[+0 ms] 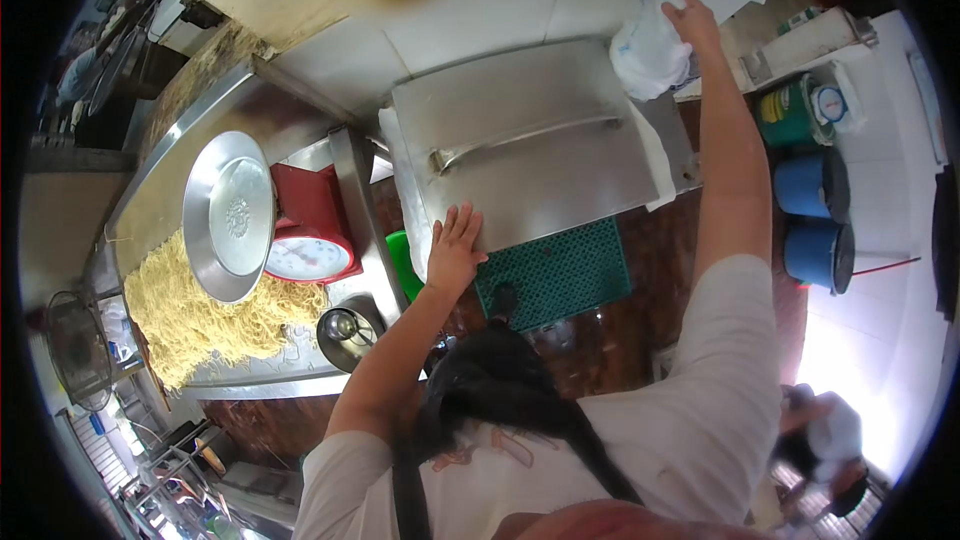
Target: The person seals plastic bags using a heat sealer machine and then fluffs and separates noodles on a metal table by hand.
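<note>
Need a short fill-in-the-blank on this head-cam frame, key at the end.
1. The right hand holds a bundle coloured ______.
2. The metal lid, touched by the left hand, shows ______ handle(s).
3. The weighing scale has a body coloured ______.
4. The noodles lie toward the ______ side of the picture.

Missing words: white; one; red; left

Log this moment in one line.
left hand: at edge of steel lid; right hand: gripping white bundle; noodles: beside red scale

Hands (456, 252) at steel lid (530, 180) and white bundle (648, 55), red scale (318, 202), noodles (205, 320) (tangled)
</note>
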Tool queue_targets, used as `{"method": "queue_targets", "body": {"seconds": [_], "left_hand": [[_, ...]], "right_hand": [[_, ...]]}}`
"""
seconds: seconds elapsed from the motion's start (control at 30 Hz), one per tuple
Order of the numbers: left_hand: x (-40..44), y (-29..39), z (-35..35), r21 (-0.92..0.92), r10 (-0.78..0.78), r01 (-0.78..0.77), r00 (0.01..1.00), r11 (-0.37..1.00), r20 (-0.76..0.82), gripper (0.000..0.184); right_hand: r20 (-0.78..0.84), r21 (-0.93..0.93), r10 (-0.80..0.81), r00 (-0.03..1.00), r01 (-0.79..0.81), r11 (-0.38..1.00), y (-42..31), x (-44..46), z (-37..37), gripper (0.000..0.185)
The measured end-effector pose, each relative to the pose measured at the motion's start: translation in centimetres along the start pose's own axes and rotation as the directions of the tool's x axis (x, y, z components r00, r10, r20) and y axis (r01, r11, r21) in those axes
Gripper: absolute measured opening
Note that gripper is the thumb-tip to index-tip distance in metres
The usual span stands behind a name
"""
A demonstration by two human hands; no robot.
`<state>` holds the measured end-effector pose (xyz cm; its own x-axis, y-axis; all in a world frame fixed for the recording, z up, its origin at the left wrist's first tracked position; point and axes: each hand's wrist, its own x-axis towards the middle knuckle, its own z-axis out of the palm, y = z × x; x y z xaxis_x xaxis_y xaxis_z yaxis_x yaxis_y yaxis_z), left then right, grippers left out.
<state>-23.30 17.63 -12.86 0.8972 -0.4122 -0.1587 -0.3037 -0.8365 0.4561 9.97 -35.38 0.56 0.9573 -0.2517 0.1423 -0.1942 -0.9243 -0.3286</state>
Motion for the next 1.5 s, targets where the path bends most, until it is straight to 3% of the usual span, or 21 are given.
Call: {"method": "queue_targets", "body": {"seconds": [0.03, 0.13, 0.23, 0.33, 0.4, 0.5, 0.53, 0.57, 0.6, 0.63, 0.77, 0.8, 0.83, 0.93, 1.1, 1.23, 1.4, 1.5], "left_hand": [[0.0, -0.1, 0.1, 0.008, 0.003, -0.003, 1.0, 1.0, -0.004, 0.081], [-0.1, -0.2, 0.4, 0.017, 0.018, -0.018, 1.0, 1.0, -0.012, 0.08], [-0.2, -0.4, 0.4, 0.007, 0.026, -0.026, 0.999, 1.0, -0.026, 0.08], [-0.6, -0.8, 0.7, 0.018, 0.047, -0.047, 0.998, 0.999, -0.036, 0.081], [-0.6, -1.6, 1.4, 0.019, 0.073, -0.072, 0.995, 0.997, -0.064, 0.079], [-1.3, -1.9, -0.8, 0.016, 0.122, -0.122, 0.992, 0.992, 0.019, 0.069], [-2.1, -2.4, -1.3, -0.099, 0.18, -0.187, 0.981, 0.977, -0.069, 0.065], [-2.9, -3.1, -1.8, -0.206, 0.226, -0.257, 0.96, 0.944, -0.163, 0.062], [-4.3, -3.8, -2.2, -0.302, 0.259, -0.331, 0.931, 0.894, -0.256, 0.058], [-6.8, -3.8, -3.9, -0.376, 0.245, -0.313, 0.945, 0.872, -0.219, 0.054], [-23.3, -4.8, -13.2, -0.664, 0.15, -0.107, 0.989, 0.74, 0.009, 0.039], [-27.9, -6.6, -14.2, -0.728, 0.104, -0.014, 0.991, 0.686, 0.079, 0.036], [-32.2, -9.3, -13.8, -0.752, 0.096, -0.022, 0.994, 0.659, 0.055, 0.033], [-45.7, -16.8, -14.6, -0.719, -0.137, 0.141, 0.988, 0.68, 0.064, 0.033], [-63.4, -29.1, -16.8, -0.793, -0.476, 0.242, 0.877, 0.559, -0.068, 0.031], [-70.2, -34.3, -19.6, -0.865, -0.653, 0.256, 0.75, 0.431, -0.103, 0.028], [-73.0, -40.4, -22.6, -0.894, -0.668, 0.204, 0.733, 0.398, -0.13, 0.026], [-74.2, -44.6, -23.4, -0.895, -0.677, 0.187, 0.719, 0.405, -0.155, 0.026]], "right_hand": [[0.102, 0.095, 0.069, 0.992, -0.079, 0.992, -0.8, -0.4, -0.5, 0.077], [-0.035, 0.005, -0.034, 0.999, 0.034, 0.999, 0.4, 0.8, 0.4, 0.089], [-0.097, -0.019, -0.041, 0.994, 0.039, 0.999, -0.7, -1.8, -1.3, 0.096], [-0.259, 0.054, 0.081, 0.962, -0.07, 0.996, -0.7, -5.1, -0.3, 0.09], [-0.462, 0.008, 0.065, 0.884, -0.069, 0.998, -2.9, -9.6, 2.1, 0.08], [-0.518, 0.192, -0.049, 0.854, 0.173, 0.966, -11.6, -20.8, 5.9, 0.06], [-0.467, 0.292, -0.041, 0.883, 0.198, 0.936, -13.1, -24.0, 8.8, 0.051], [-0.505, 0.219, -0.231, 0.832, 0.382, 0.898, -17.5, -29.6, 8.2, 0.044], [-0.445, 0.307, -0.232, 0.865, 0.391, 0.868, -20.3, -33.9, 9.1, 0.038], [-0.41, 0.474, -0.179, 0.894, 0.376, 0.796, -24.6, -39.3, 8.3, 0.032], [-0.176, 0.71, -0.175, 0.969, 0.248, 0.659, -36.5, -56.8, 8.6, 0.023], [-0.133, 0.762, -0.219, 0.967, 0.241, 0.602, -39.5, -60.4, 8.6, 0.022], [-0.085, 0.816, -0.278, 0.957, 0.226, 0.532, -42.8, -63.8, 9.0, 0.022], [0.023, 0.821, -0.435, 0.9, 0.231, 0.522, -51.1, -72.8, 11.6, 0.021], [0.132, 0.868, -0.663, 0.737, 0.237, 0.436, -67.9, -81.4, 15.2, 0.019], [0.107, 0.892, -0.799, 0.592, 0.298, 0.34, -78.0, -85.0, 15.7, 0.017], [0.16, 0.883, -0.867, 0.472, 0.324, 0.339, -85.5, -87.1, 19.0, 0.016], [0.219, 0.878, -0.855, 0.47, 0.287, 0.383, -89.3, -86.9, 23.1, 0.016]]}}
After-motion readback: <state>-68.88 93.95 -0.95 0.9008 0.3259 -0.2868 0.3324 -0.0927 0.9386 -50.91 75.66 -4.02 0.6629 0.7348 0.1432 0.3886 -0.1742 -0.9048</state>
